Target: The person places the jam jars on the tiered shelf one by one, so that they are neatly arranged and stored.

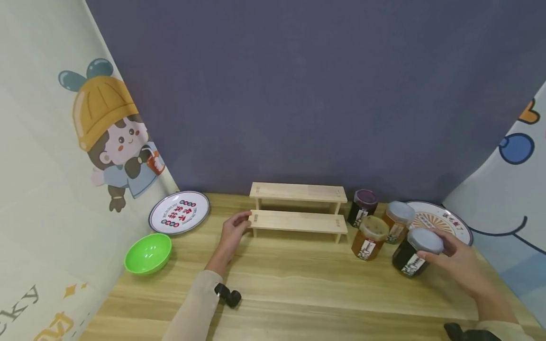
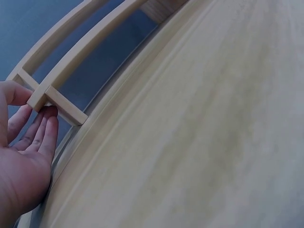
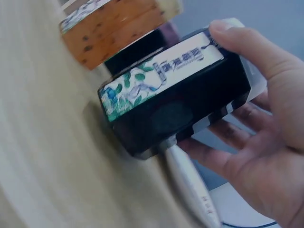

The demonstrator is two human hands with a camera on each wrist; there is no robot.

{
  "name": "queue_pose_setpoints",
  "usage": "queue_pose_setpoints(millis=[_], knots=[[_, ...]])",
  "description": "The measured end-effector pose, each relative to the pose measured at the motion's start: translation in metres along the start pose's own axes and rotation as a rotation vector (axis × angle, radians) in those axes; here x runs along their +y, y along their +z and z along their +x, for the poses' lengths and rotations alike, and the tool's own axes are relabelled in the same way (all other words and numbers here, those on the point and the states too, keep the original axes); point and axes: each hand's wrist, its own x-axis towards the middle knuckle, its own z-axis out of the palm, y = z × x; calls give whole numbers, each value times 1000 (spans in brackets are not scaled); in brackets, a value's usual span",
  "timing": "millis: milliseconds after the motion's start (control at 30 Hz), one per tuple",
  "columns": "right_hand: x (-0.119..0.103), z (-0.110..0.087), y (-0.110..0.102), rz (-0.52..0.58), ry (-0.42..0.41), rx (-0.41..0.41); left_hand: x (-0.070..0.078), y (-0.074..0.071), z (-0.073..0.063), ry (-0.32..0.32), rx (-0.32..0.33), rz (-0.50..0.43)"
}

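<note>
A two-tier wooden rack [image 1: 298,221] stands at the back middle of the table. My left hand [image 1: 233,232] pinches the left end of its lower board; in the left wrist view the thumb is above that board end [image 2: 40,97] and the fingers are under it. At the right, my right hand [image 1: 462,263] grips a dark jar [image 1: 407,259] with a whitish lid, thumb on one side and fingers round the other. The right wrist view shows this jar's white label [image 3: 185,61] with green leaves, and the jar tilted close over the table.
Beside the rack stand an amber jar [image 1: 367,244] with a yellowish lid, another amber jar [image 1: 394,226] with a whitish lid, and a purple-lidded dark jar [image 1: 360,213]. A patterned plate [image 1: 458,227] lies behind them. At left are another plate [image 1: 200,208] and a green bowl [image 1: 148,255].
</note>
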Motion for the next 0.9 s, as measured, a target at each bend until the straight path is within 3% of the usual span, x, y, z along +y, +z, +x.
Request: queue_pose_setpoints(millis=[167,433,600,900], knots=[[-12,2,-15,18,41,-11,-1,-2,5,1,-22,-39],[-44,6,-39,52,-1,44,-4,-5,3,-16,-42,-60],[-66,15,-43,-19,-21,48,-6,-6,2,-25,-36,-57],[-98,30,-45,-35,-3,8,-5,-6,2,-23,-72,-82]])
